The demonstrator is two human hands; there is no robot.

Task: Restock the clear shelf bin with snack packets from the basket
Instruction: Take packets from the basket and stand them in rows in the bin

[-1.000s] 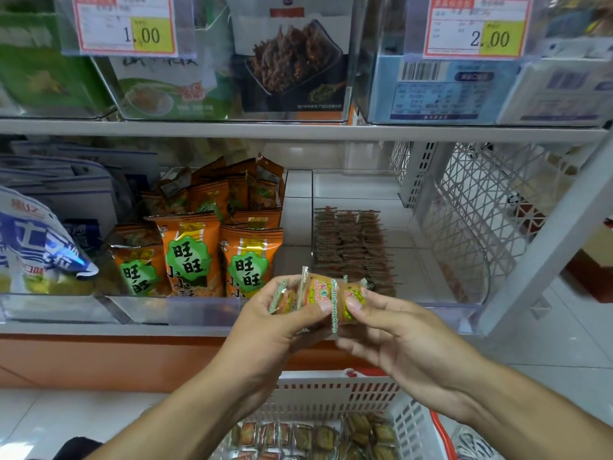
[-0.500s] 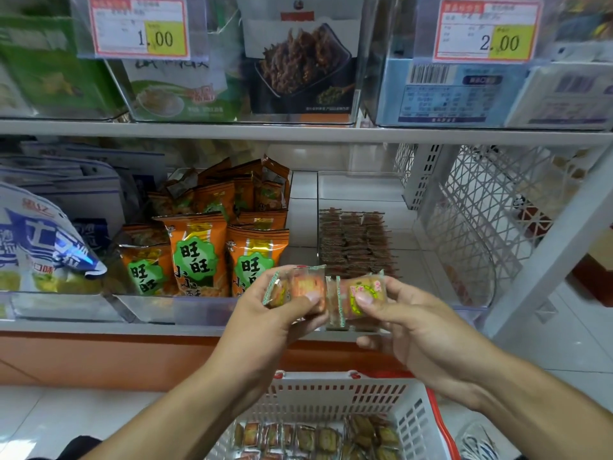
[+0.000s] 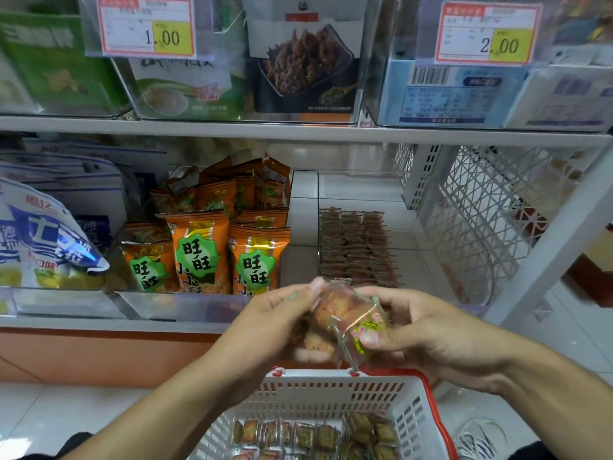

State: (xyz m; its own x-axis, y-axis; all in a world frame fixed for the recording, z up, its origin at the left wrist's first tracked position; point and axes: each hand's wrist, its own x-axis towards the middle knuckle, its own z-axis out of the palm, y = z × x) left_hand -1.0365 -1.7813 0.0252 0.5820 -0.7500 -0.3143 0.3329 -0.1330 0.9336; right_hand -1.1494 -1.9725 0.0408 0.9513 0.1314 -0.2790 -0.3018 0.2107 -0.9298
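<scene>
Clear wrappers catch the light on a small bunch of snack packets (image 3: 348,322) held between both hands, above the far rim of the basket (image 3: 331,391) and just in front of the shelf edge. The left hand (image 3: 265,327) grips the bunch from the left side with curled fingers; the right hand (image 3: 428,330) pinches it from the right, thumb pressed on a yellow-green label. The packets are blurred, so their number cannot be told. More packets lie in rows on the floor of the white basket — its handle is red. On the shelf behind the hands stands the clear bin (image 3: 398,200), with a low stack of brown packets (image 3: 356,247) inside. Left of it — orange bags (image 3: 199,254) standing upright.
</scene>
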